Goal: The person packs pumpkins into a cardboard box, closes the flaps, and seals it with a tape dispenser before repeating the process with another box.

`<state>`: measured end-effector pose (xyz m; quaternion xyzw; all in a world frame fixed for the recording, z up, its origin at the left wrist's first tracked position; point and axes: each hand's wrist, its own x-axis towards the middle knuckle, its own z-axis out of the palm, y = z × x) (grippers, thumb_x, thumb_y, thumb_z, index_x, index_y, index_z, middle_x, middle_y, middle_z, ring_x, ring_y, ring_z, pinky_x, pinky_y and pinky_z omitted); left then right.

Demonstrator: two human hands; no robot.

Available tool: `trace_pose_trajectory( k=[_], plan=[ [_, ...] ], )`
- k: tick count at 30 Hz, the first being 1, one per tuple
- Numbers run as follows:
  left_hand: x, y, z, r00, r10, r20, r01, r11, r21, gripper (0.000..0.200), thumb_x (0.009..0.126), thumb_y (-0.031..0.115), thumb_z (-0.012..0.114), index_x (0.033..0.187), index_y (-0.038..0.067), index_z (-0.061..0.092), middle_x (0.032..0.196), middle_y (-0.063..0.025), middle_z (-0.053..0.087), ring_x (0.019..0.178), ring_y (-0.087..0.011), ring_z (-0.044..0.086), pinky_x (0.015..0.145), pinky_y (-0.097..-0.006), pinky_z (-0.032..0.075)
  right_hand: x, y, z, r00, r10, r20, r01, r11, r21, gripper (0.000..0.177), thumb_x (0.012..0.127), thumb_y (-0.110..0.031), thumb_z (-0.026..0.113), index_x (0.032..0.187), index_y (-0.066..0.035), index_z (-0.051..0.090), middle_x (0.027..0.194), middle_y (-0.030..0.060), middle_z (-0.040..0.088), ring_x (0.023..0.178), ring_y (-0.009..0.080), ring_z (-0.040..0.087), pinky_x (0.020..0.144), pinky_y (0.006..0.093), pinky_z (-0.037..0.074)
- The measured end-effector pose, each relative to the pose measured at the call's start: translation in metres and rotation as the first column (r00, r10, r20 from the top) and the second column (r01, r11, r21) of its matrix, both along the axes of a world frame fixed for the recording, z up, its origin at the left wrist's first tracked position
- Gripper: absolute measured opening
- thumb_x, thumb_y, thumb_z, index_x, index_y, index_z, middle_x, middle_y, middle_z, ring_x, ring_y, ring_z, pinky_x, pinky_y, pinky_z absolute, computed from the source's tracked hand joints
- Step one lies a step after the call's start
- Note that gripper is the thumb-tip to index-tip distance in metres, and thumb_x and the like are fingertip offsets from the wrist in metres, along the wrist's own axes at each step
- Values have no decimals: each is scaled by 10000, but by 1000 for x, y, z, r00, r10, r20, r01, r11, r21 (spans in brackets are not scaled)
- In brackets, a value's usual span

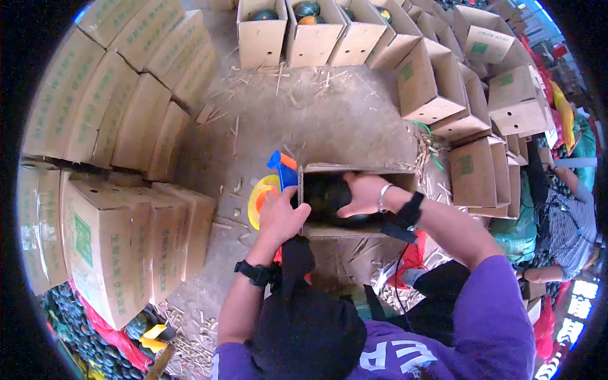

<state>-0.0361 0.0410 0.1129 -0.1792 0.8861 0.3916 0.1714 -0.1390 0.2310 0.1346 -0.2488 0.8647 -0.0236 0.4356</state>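
Box [354,170]: cardboard, open, on the floor [329,120] among straw.
Squash [324,193]: dark green, inside the box.
Right hand [364,193]: grip closed around the squash (bracelet at the wrist).
Left hand [282,215]: fingers curled over the box's left wall, gripping it.
Tape roll [261,201]: yellow-orange, just beside the box's left wall.
Cartons [107,114]: stacked, far left.
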Motion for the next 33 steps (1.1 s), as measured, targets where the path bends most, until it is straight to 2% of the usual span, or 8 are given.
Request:
trace_pose_trajectory(
  k=[9,12,15,22,25,31,32,33],
  plan=[
    [-6,2,12,1000,-26,-2,25,999,-35,497,700,277,510,1146,60,521,1012,-256,518,983,-373,505,871,-408,405,22,32,83,920,-98,-379,-73,908,-412,667,597,-338,729,1104,-5,451,974,223,551,899,357,552,785,383,450],
    [-2,3,5,1000,11,-16,-11,1000,-11,480,673,305,539,1116,120,560,1008,-289,508,973,-406,509,865,-430,410,22,22,34,970,-65,-234,-22,936,-353,597,678,-363,683,1069,33,468,885,218,595,846,365,580,743,415,471],
    [-1,2,4,1000,-1,16,1,1000,-6,484,676,303,540,1126,124,556,1006,-284,512,982,-400,508,871,-426,407,9,9,0,929,349,-126,-325,929,178,470,750,-396,614,979,13,572,759,191,622,751,360,607,671,419,491],
    [-4,3,7,1000,-13,18,13,1000,0,514,682,314,542,1147,96,542,1023,-276,506,1004,-388,499,892,-421,392,15,-4,0,945,170,-280,-195,978,-66,504,764,-491,568,959,-29,623,771,198,624,782,355,609,703,423,485],
    [-2,3,0,999,-15,32,14,1000,16,519,692,323,545,1148,76,541,1013,-258,523,1006,-376,503,894,-410,393,-7,-9,5,970,243,-9,-243,970,21,546,761,-522,555,844,11,642,760,209,621,789,356,608,705,428,478],
    [-4,-25,-6,991,-135,-21,132,911,390,576,759,414,598,1157,4,526,1072,-195,571,1029,-262,539,892,-319,402,17,36,82,973,65,-220,-66,998,1,404,834,-404,479,788,-28,620,780,196,610,791,369,586,720,443,454],
    [-4,-36,-22,993,-113,-26,112,876,470,593,765,430,602,1156,-8,523,1075,-182,578,1027,-241,543,888,-308,404,20,98,31,886,-105,-451,-45,950,-309,293,835,-331,470,866,-79,616,801,164,619,749,345,594,675,438,470],
    [-3,-40,-31,995,-94,-28,94,834,543,611,771,446,607,1156,-21,521,1077,-169,585,1026,-220,547,884,-297,406,25,99,70,763,-449,-465,405,893,-198,252,840,-276,461,854,-80,619,788,163,617,749,338,596,673,440,470]
  ],
)
